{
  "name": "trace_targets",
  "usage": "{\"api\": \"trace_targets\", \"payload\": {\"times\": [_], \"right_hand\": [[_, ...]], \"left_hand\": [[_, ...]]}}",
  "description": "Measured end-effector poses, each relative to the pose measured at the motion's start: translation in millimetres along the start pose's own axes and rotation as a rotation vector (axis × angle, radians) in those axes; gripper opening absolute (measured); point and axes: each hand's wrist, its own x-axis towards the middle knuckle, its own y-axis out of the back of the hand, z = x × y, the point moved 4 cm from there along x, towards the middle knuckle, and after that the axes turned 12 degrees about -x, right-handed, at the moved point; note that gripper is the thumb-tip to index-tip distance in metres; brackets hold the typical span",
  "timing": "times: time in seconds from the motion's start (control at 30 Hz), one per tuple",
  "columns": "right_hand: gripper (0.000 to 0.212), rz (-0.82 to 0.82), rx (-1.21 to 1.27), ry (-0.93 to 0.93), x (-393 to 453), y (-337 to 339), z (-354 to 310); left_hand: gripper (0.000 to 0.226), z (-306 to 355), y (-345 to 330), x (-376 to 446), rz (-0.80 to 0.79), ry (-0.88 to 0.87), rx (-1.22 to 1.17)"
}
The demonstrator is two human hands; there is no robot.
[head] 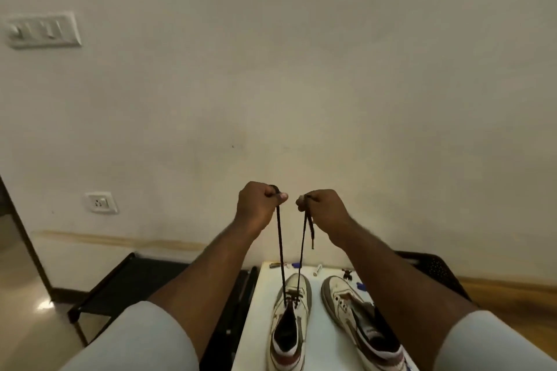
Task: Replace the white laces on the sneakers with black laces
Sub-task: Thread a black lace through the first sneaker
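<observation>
Sleeves frame two sneakers on the white desk [319, 349]. Left sneaker [290, 322] has a black lace [280, 244] through its far eyelets only; left hand [259, 205] and right hand [324, 209] pinch its ends in curled fingers, held high. Right sneaker [358, 319] looks unlaced. Small clutter [318, 269] lies at the desk's far edge, well clear.
</observation>
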Motion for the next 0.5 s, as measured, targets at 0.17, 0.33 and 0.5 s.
{"api": "trace_targets", "payload": {"times": [0.17, 0.33, 0.5], "right_hand": [[0.024, 0.021, -0.041, 0.068, 5.1, 19.6, -41.9], [0.028, -0.001, -0.052, 0.107, 12.4, 26.3, -65.3], [0.027, 0.015, -0.043, 0.144, 13.0, 29.2, -73.0]], "left_hand": [[0.019, 39.2, 10.9, 4.5, 0.025, 0.026, -0.181], [0.011, 71.2, 16.1, 12.9, -0.001, -0.062, -0.218], [0.01, 87.3, 19.4, 18.4, -0.019, -0.119, -0.232]]}}
